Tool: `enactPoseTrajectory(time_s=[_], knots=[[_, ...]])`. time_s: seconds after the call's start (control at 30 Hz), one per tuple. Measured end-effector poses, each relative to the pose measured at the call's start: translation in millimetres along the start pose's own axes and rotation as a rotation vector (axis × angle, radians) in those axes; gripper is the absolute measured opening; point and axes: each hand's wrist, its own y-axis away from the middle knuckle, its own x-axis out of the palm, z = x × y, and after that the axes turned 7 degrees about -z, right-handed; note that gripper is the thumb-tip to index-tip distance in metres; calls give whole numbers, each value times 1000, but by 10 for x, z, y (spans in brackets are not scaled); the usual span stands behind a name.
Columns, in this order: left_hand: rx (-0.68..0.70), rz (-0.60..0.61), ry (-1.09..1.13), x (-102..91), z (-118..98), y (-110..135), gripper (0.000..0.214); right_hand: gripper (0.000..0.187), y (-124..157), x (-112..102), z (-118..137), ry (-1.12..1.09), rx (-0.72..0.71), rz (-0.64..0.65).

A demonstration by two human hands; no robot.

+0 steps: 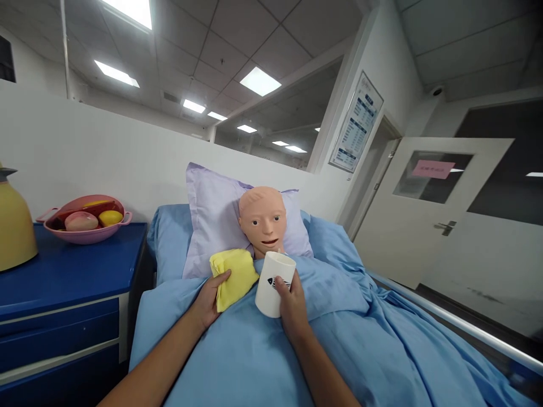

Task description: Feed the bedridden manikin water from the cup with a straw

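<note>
My left hand (pixel 211 297) pinches a folded yellow cloth (pixel 236 280) with the thumb on top, just below the head of a training manikin (pixel 263 217). In my right hand (pixel 292 302) is a white cup (pixel 271 308) with a black fish-bone print, tilted slightly, its rim near the manikin's chin. The inside of the cup cannot be made out. The manikin lies face up, mouth slightly open, on a lilac pillow (pixel 210 226). A blue quilt (pixel 339 350) covers its body up to the neck.
To the left stands a blue bedside cabinet (pixel 85 271), bearing a pink basket (pixel 85 233) of fruit and a yellow jug (pixel 14 226). A metal bed rail (pixel 458 319) runs along the right side. Behind it, a white door (pixel 424 226) stands ajar.
</note>
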Motion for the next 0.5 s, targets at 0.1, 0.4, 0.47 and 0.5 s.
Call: enactPoseTrajectory(time_s=[0.1, 0.4, 0.47, 0.5], knots=[[151, -58, -156, 69, -8, 19, 48, 57, -8, -19, 0, -22, -39, -83], [893, -45, -760, 718, -94, 76, 33, 46, -100, -77, -3, -192, 54, -219], [1018, 38, -843, 895, -156, 21, 28, 44, -95, -73, 11, -214, 68, -216], [1072, 102, -907, 977, -189, -15, 25, 43, -92, -71, 16, -222, 70, -211]])
